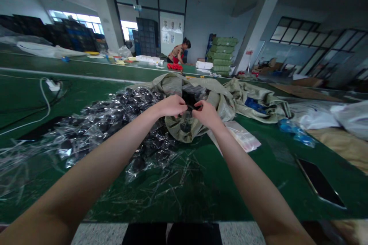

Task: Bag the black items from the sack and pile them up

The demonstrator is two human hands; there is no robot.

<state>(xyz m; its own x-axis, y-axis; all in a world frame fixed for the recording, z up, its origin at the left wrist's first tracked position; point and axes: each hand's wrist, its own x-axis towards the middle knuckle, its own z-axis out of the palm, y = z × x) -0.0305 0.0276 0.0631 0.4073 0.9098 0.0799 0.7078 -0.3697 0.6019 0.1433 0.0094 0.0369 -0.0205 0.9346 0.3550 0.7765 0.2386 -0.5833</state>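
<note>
Both my arms reach forward over a green table (201, 183). My left hand (171, 106) and my right hand (207, 114) are closed, side by side, pinching a small dark item in clear wrap (190, 108) between them. They hover at the mouth of an olive woven sack (218, 95) that lies open on the table. Left of the hands spreads a big pile of black parts in clear plastic bags (115, 122).
A clear flat bag (241, 136) lies right of the sack, a dark phone (319, 182) near the right edge, blue wrapped items (296, 132) beyond. A white cable and power strip (53, 84) are at left. A person (178, 53) works at a far table beside stacked green sacks (222, 55).
</note>
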